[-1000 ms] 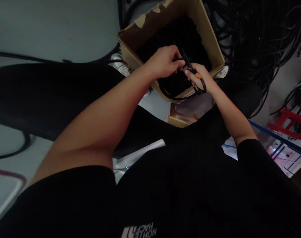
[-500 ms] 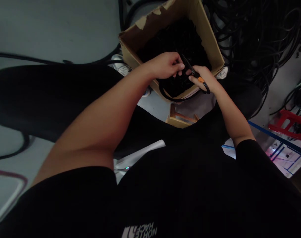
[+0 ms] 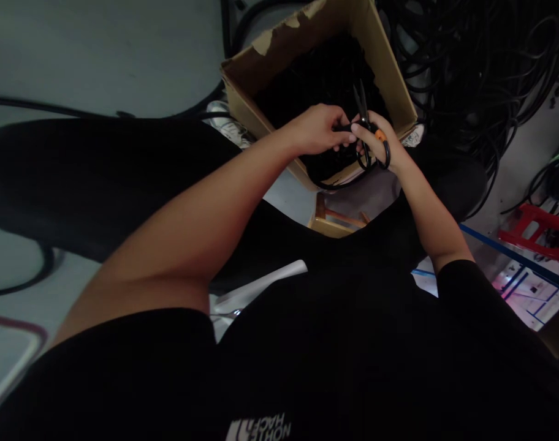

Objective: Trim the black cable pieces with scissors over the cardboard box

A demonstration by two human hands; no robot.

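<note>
Scissors have been rotated since the earlier frame: blades were angled up-left, now nearly upright, tips aimed into the cardboard box. Right hand has been shifted up with them; left hand has been brought slightly closer.

Scissors are gripped by the curled right fingers, blades projecting above the fingertips, orange part by the fingers, 2 black handle loops hanging below. Blades are seen slightly parted. Black cable is pinched by the closed left fingers, its free length running from the fingertips to the scissors just below the blades. Whether it sits between the blades cannot be told. A slack loop of black cable is seen below both hands, along the near box wall. A dark cable bundle is packed in the box beyond the fingers; a heap of coiled cables is piled past the right wall.
</note>
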